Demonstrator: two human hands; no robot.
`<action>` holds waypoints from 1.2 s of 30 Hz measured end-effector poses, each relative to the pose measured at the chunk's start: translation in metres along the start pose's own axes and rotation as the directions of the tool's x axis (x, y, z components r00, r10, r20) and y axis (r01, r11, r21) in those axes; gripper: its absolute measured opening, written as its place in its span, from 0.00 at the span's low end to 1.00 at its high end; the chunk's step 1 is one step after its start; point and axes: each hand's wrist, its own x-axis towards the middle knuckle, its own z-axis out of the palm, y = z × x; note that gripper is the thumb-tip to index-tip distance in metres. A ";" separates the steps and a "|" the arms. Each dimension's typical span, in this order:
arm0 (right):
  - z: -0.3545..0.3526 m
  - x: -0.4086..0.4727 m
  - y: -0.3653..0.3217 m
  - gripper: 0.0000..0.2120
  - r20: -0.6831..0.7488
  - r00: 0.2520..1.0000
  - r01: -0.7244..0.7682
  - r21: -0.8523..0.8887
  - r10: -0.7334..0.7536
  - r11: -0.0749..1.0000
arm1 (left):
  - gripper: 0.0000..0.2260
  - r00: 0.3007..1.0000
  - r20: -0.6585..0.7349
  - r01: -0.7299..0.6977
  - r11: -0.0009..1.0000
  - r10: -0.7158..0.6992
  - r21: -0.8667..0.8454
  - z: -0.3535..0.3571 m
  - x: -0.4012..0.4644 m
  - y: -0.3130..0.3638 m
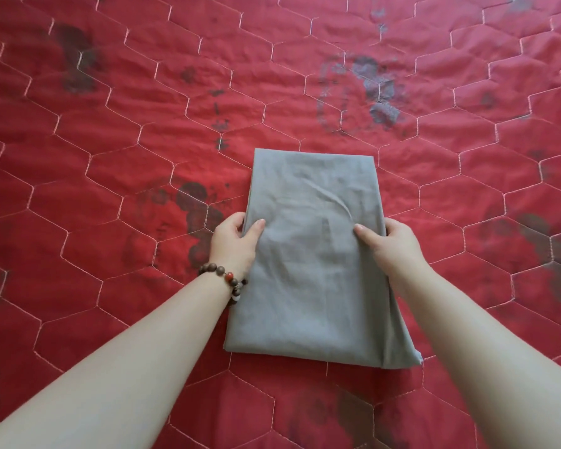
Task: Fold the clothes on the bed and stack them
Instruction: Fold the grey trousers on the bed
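Folding looks mostly done on this one: the grey cloth is already a tidy long rectangle lying flat in the middle of the red quilt. Left hand pinches its left edge, thumb on top and fingers tucked under; right hand does the same on the right edge. My guess is one more fold in half, or just a lift to a stack. No stack or other clothes in view, so can't say how much is left overall.
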 end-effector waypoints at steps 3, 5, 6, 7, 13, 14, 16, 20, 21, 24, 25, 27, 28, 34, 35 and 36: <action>0.000 -0.011 0.012 0.06 -0.034 0.999 -0.003 -0.048 0.002 0.999 | 0.07 0.995 0.097 0.034 0.999 -0.034 0.001 -0.010 -0.002 -0.011; -0.001 -0.017 0.021 0.11 -0.016 0.996 -0.085 -0.071 0.084 0.994 | 0.15 0.985 0.122 0.115 0.991 -0.123 0.075 -0.015 -0.002 -0.017; -0.004 -0.017 0.022 0.13 0.013 0.992 -0.127 -0.039 0.127 0.991 | 0.17 0.969 0.138 0.204 0.979 -0.205 0.026 -0.018 -0.001 -0.017; -0.007 -0.017 0.022 0.15 0.052 0.984 -0.169 -0.015 0.169 0.986 | 0.18 0.935 0.182 0.321 0.945 -0.304 -0.067 -0.021 -0.001 -0.015; -0.040 -0.038 0.040 0.21 0.174 0.951 -0.251 -0.043 0.255 0.967 | 0.25 0.739 0.390 0.612 0.789 -0.550 -0.047 -0.051 -0.024 -0.021; -0.045 -0.048 0.045 0.19 0.150 0.958 -0.227 -0.121 0.244 0.966 | 0.24 0.728 0.402 0.615 0.788 -0.556 -0.024 -0.055 -0.030 -0.024; -0.050 -0.069 0.058 0.17 0.107 0.971 -0.182 -0.250 0.214 0.951 | 0.21 0.716 0.417 0.596 0.801 -0.560 0.051 -0.060 -0.040 -0.029; -0.059 -0.110 0.087 0.09 0.087 0.985 -0.119 -0.281 0.149 0.952 | 0.13 0.692 0.433 0.478 0.817 -0.577 0.324 -0.063 -0.067 -0.043; -0.061 -0.117 0.094 0.08 0.056 0.989 -0.111 -0.296 0.133 0.949 | 0.10 0.712 0.441 0.403 0.833 -0.546 0.380 -0.065 -0.073 -0.047; -0.062 -0.130 0.111 0.06 -0.049 0.989 -0.145 -0.308 0.136 0.940 | 0.06 0.815 0.425 0.208 0.884 -0.394 0.420 -0.067 -0.087 -0.055; -0.060 -0.133 0.115 0.06 -0.070 0.985 -0.172 -0.283 0.158 0.944 | 0.04 0.852 0.391 0.175 0.894 -0.347 0.411 -0.065 -0.091 -0.057; -0.057 -0.138 0.119 0.07 -0.124 0.976 -0.202 -0.213 0.179 0.956 | 0.01 0.913 0.297 0.159 0.913 -0.280 0.375 -0.058 -0.098 -0.062; -0.056 -0.140 0.120 0.07 -0.167 0.969 -0.207 -0.152 0.181 0.966 | 0.01 0.930 0.254 0.169 0.923 -0.265 0.346 -0.055 -0.100 -0.065; -0.045 -0.149 0.121 0.06 -0.227 0.954 -0.190 0.040 0.194 0.981 | 0.05 0.929 0.166 0.328 0.943 -0.331 0.045 -0.043 -0.109 -0.076; -0.045 -0.148 0.120 0.06 -0.252 0.952 -0.175 0.025 0.176 0.984 | 0.05 0.938 0.146 0.310 0.950 -0.314 0.049 -0.042 -0.110 -0.077; -0.047 -0.147 0.119 0.07 -0.282 0.948 -0.153 -0.003 0.146 0.988 | 0.04 0.948 0.128 0.287 0.956 -0.292 0.058 -0.042 -0.111 -0.079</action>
